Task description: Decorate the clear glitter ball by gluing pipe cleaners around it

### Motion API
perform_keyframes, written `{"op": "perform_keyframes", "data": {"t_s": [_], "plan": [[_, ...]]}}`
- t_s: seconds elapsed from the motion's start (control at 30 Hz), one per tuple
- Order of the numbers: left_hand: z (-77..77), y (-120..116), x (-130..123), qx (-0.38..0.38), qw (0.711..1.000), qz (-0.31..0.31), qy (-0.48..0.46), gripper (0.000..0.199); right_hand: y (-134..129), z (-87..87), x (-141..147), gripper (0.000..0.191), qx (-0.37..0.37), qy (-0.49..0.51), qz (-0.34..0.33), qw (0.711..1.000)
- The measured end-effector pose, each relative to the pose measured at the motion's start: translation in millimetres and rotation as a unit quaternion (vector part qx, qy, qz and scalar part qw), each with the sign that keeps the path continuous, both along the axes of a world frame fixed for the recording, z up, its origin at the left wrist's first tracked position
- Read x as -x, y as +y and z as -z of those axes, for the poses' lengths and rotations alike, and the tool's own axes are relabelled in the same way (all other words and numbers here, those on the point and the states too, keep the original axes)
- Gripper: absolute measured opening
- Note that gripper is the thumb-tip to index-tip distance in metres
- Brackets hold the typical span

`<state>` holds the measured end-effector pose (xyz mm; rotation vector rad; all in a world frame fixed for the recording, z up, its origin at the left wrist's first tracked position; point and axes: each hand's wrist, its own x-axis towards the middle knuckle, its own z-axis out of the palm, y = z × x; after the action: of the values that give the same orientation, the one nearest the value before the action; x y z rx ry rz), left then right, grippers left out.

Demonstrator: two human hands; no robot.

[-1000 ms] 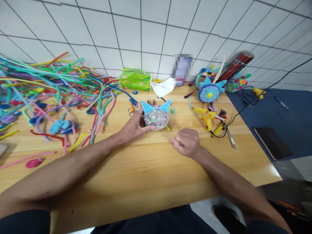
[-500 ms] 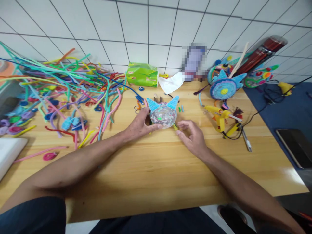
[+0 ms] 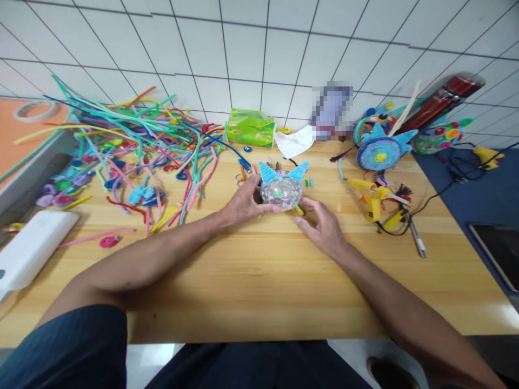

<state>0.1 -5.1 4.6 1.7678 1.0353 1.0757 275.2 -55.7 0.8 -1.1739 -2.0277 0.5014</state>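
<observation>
A clear, rounded plastic craft piece sits mid-table, with sparkly bits showing through it. Two blue pointed ears, apparently wound from pipe cleaners, rise from its far side. My left hand grips the piece from the left, thumb along its near edge and fingers behind. Close to its right side is my right hand, thumb and fingers curved and apart with nothing visible between them. A small yellow-green part pokes out beside those fingertips; whether they touch it I cannot tell.
Pipe cleaners are heaped at the left, near a white device. Behind stand a green tissue pack and a white tissue. A yellow glue gun, blue-eared disc craft and red flask are at right.
The camera view has turned slightly left, so everything appears shifted right. Both hands keep nearly the same places about the craft piece.
</observation>
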Motion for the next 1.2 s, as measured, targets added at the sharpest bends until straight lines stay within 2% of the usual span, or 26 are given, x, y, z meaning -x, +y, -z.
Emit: {"op": "perform_keyframes", "data": {"t_s": [0.17,0.27,0.37,0.47,0.57,0.7,0.8,0.83,0.9,1.0,1.03,1.1,1.13,1.2], "plan": [[0.4,0.6,0.7,-0.016,1.000,-0.007,0.018,0.076,2.0,2.8,-0.7,0.037,-0.014,-0.008,-0.001,1.000],[1.1,1.8,2.5,-0.029,0.999,0.001,0.023,0.090,2.1,3.9,-1.2,0.039,-0.023,-0.002,-0.001,1.000],[1.3,2.7,5.6,-0.042,0.998,0.023,0.044,0.102,1.4,5.4,-2.5,0.050,-0.019,0.005,0.003,1.000],[1.0,3.2,7.9,-0.050,0.995,0.031,0.079,0.094,1.2,7.0,-3.8,0.060,-0.012,0.008,-0.002,1.000],[0.4,3.7,7.7,-0.049,0.994,0.021,0.092,0.085,1.6,7.5,-4.2,0.060,-0.007,0.006,-0.007,1.000],[1.5,3.9,4.2,-0.045,0.996,0.021,0.077,0.088,1.4,6.5,-2.9,0.059,-0.006,0.001,-0.003,1.000],[4.3,2.8,3.0,-0.046,0.997,0.035,0.052,0.098,0.6,4.5,-2.3,0.052,-0.038,0.013,0.022,0.999],[5.0,2.4,3.8,-0.051,0.997,0.028,0.045,0.101,0.4,3.3,-2.7,0.048,-0.053,0.022,0.035,0.998],[3.6,1.4,7.6,-0.075,0.996,-0.026,0.025,0.099,0.2,-0.8,-4.2,0.034,-0.084,0.038,0.055,0.994],[-10.2,-2.5,15.9,-0.139,0.980,-0.142,-0.004,0.076,-0.3,-9.9,-6.7,0.007,-0.134,0.028,0.033,0.990],[-18.3,-6.1,17.3,-0.165,0.974,-0.155,-0.008,0.070,-1.0,-13.0,-6.7,0.005,-0.155,0.016,0.010,0.988],[-36.7,-19.4,14.3,-0.233,0.965,-0.119,0.006,0.057,-4.3,-17.5,-4.1,0.016,-0.193,-0.019,-0.047,0.980],[-45.3,-29.7,9.0,-0.276,0.959,-0.063,0.031,0.048,-7.2,-18.4,-1.3,0.018,-0.202,-0.036,-0.078,0.976],[-57.1,-55.5,-9.2,-0.369,0.923,0.054,0.091,0.040,-16.3,-17.6,6.5,0.018,-0.184,-0.048,-0.122,0.974]]}}
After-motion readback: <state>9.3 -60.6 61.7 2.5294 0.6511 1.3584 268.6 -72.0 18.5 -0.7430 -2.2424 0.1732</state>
